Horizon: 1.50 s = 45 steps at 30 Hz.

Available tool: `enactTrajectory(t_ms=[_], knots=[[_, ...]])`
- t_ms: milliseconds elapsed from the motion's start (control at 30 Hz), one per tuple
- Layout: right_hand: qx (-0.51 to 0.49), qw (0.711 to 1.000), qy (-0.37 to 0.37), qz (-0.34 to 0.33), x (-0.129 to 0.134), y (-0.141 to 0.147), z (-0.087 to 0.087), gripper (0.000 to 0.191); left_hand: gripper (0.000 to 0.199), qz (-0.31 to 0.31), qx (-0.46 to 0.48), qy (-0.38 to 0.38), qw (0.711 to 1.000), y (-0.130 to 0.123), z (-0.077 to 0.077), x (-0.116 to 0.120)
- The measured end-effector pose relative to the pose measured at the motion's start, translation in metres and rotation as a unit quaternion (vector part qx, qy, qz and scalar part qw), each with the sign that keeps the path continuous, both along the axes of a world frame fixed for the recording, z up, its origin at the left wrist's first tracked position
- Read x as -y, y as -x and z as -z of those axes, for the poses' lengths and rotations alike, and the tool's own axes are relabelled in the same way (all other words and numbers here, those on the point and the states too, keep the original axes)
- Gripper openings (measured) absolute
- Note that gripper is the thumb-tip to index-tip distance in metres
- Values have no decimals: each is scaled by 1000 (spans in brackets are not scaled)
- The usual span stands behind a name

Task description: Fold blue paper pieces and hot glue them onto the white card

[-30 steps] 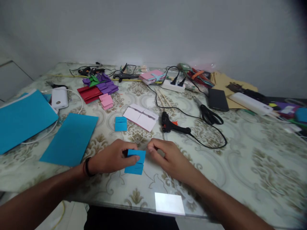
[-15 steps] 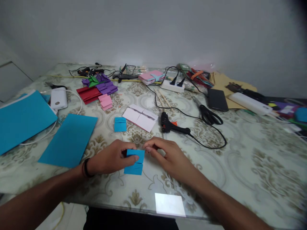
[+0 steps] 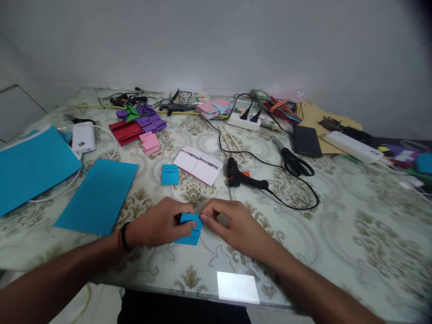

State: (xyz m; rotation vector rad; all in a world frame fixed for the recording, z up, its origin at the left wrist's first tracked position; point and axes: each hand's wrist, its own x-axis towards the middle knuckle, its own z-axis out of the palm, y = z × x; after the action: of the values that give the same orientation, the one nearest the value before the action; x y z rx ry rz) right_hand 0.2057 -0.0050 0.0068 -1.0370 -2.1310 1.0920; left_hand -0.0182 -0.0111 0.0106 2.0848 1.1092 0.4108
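Observation:
Near the front of the table, my left hand (image 3: 168, 222) pinches a small blue folded paper (image 3: 189, 238) between thumb and fingers. Slits or fold lines cross the paper's face. My right hand (image 3: 232, 225) is closed on the paper's upper right corner, thumb against forefinger. Just beyond lies a second small blue paper square (image 3: 169, 174), and beside it a white folded paper (image 3: 198, 165) with a dark wavy gap along it. A black glue gun (image 3: 245, 176) rests to the right of these.
Blue sheets (image 3: 97, 195) and a white power bank (image 3: 83, 137) lie at left. Red (image 3: 125, 132), purple and pink folded papers sit behind. Black scissors (image 3: 293, 161), a dark phone-like slab (image 3: 306, 141) and a white power strip (image 3: 243, 121) are at right, with cords running between.
My right hand has moved slightly left and now grips the corner of the blue paper, which it was just beside before. The paper has tilted a little in my left hand.

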Motion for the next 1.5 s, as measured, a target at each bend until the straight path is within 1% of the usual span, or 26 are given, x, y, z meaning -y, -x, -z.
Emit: enactTrajectory(t_ms=[233,367,500,633,867,1233,1433,1500], knots=[[-12,1000,18,-3,0,-1,0,13,28,8,-4,22,1000,0,-1,0],[-1,1000,14,1,-1,-2,1,11,28,13,3,26,1000,2,-1,-1],[9,1000,-4,6,-2,-4,0,13,29,13,7,30,999,2,0,-1],[-1,1000,-23,2,-3,-3,0,15,29,18,12,23,999,2,1,-1],[-2,1000,-3,-22,-2,0,3,18,30,12,10,10,1000,3,2,0],[-3,999,-32,-13,-1,-3,4,15,28,13,15,16,1000,3,2,0],[-10,997,-69,12,-5,-6,1,14,26,18,22,12,1000,3,3,-1],[-10,997,-70,12,-5,-6,0,14,27,18,22,11,1000,3,2,-1]])
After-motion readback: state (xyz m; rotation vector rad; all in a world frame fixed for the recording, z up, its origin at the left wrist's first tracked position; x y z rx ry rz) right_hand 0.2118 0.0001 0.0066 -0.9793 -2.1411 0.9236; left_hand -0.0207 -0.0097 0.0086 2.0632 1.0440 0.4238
